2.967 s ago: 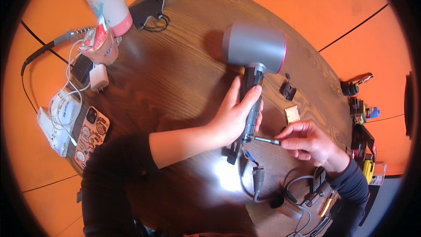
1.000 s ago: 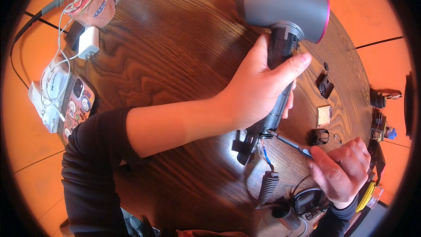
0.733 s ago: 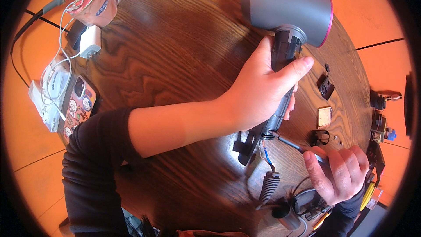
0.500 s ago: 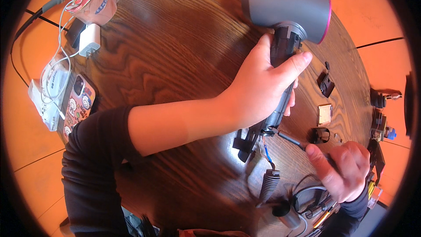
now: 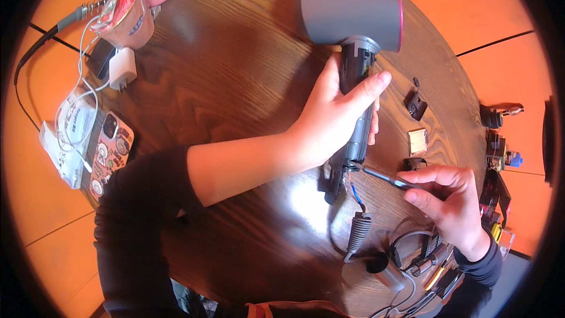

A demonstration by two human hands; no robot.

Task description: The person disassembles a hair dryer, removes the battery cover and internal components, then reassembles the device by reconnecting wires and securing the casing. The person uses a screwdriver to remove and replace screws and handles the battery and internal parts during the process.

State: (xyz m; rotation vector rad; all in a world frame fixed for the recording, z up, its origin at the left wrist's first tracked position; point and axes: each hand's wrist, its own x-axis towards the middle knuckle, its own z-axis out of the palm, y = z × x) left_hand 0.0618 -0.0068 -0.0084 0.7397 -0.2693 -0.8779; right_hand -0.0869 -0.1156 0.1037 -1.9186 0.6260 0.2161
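**Grey, pink-rimmed hair dryer (image 5: 353, 12) partly opened**

Blue insulated wire (image 5: 355, 194) shows below the black plastic handle (image 5: 354, 70); a small black part (image 5: 417, 106) and gold-coloured square piece (image 5: 418, 141) lie apart on the brown wooden table (image 5: 235, 76). The cylindrical head remains joined to the handle, held over the table.

The left hand (image 5: 332, 119) comes across from the left, fingers wrapped round the handle. The right hand (image 5: 452, 203), palm inward, pinches a slim dark screwdriver (image 5: 382, 176) between thumb and forefinger, its tip at the handle's lower end.
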